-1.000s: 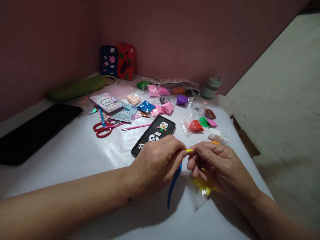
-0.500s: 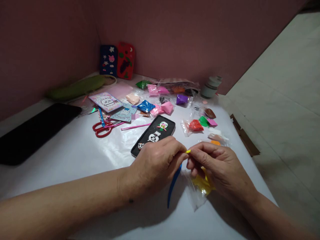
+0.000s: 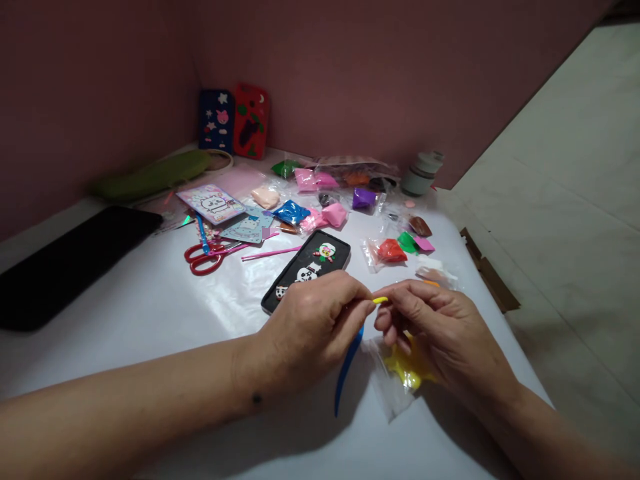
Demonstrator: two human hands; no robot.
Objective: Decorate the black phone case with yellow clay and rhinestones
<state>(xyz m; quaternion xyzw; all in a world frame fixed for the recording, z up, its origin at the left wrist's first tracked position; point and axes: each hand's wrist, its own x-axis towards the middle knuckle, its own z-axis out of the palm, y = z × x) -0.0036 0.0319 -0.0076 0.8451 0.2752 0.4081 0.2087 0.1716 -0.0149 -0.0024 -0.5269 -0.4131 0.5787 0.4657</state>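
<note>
Between my two hands stretches a small thin strip of yellow clay [image 3: 381, 301]. My left hand [image 3: 320, 327] pinches its left end between thumb and fingertips. The strip's right end sits in the fingertips of my right hand [image 3: 440, 333], thumb against forefinger. Under my left hand, partly covered, lies a black phone case [image 3: 334, 275] with white animal figures on it. A blue curved modelling tool [image 3: 346, 377] rests on the table below the hands, its upper end hidden. Beneath my right hand is a clear bag with yellow clay [image 3: 411, 372].
Several packets of coloured clay, such as a red one [image 3: 393, 251] and a blue one [image 3: 293, 213], lie behind the hands. Red-handled scissors [image 3: 205, 260], a pink stick [image 3: 273, 253] and cards [image 3: 213, 203] are to the left. A grey jar [image 3: 419, 175] stands at the back.
More of the yellow strip shows between my fingertips, and it looks longer. My right hand's fingers have shifted slightly to the right; the left hand has barely moved.
</note>
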